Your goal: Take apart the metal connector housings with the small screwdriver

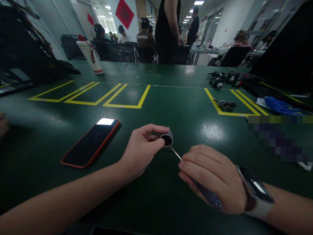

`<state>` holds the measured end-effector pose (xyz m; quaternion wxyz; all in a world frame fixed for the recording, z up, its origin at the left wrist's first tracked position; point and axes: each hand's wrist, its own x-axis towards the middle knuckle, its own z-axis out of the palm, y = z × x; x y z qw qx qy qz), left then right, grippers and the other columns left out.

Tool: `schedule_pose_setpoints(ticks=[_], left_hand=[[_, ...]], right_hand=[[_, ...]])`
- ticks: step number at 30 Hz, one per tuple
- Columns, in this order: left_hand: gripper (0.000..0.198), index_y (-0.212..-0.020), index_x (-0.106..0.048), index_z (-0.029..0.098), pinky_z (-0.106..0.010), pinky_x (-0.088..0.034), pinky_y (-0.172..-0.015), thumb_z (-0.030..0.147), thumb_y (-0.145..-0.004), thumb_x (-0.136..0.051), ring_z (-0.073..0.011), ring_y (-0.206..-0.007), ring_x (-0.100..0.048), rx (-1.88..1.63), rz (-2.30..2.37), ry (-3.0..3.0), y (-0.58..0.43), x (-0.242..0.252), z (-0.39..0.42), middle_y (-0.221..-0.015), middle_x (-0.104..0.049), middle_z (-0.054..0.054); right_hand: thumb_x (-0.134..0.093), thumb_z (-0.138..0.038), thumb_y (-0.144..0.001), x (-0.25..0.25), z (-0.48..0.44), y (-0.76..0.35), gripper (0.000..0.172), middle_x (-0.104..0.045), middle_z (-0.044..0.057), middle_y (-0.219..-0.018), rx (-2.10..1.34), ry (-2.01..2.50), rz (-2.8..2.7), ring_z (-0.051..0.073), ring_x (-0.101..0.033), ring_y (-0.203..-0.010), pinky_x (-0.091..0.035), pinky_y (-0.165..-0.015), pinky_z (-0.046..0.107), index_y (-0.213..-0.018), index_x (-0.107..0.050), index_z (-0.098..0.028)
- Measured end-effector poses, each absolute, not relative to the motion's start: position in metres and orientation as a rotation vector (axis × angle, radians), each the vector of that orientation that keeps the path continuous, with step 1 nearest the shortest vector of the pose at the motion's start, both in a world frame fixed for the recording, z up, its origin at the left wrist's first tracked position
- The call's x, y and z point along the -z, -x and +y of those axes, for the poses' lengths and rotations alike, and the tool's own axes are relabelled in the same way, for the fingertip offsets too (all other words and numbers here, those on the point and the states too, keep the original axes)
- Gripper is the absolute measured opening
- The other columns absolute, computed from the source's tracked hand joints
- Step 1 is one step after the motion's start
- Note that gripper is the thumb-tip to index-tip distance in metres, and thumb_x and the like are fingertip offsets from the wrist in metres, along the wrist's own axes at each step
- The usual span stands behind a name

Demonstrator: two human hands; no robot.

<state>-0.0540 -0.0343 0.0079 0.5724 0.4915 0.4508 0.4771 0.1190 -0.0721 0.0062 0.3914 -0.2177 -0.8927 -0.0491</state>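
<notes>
Between the thumb and fingers of my left hand is a small grey hollow metal cylinder, its open end turned toward me. My right hand is closed around the dark translucent handle of a screwdriver. The thin shaft slants up to the left, and its tip reaches the cylinder's open end. How far it goes inside is hidden. Just below the cylinder a tiny dark ring-like part lies on the green table.
A phone in an orange case lies left of my hands. Yellow tape outlines mark the table. Metal cylindrical parts sit in a right outline, near blue gloves and black cabled items. A paper cup stands at the back left.
</notes>
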Motion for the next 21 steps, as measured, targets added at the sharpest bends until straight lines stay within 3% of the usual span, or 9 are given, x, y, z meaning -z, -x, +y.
schedule_pose_setpoints(ticks=[21], left_hand=[[0.018, -0.078, -0.069, 0.016, -0.027, -0.054, -0.067, 0.004, -0.066, -0.062, -0.0157, -0.078, -0.067, -1.058, 1.041, -1.144, 0.0540, -0.0102, -0.0347, -0.088, -0.074, -0.004]], right_hand=[[-0.051, -0.012, -0.087, -0.0072, -0.0711, -0.1211, 0.007, -0.068, 0.006, -0.070, 0.110, 0.549, -2.263, 0.016, -0.064, -0.067, -0.054, -0.060, 0.030, -0.086, -0.058, -0.013]])
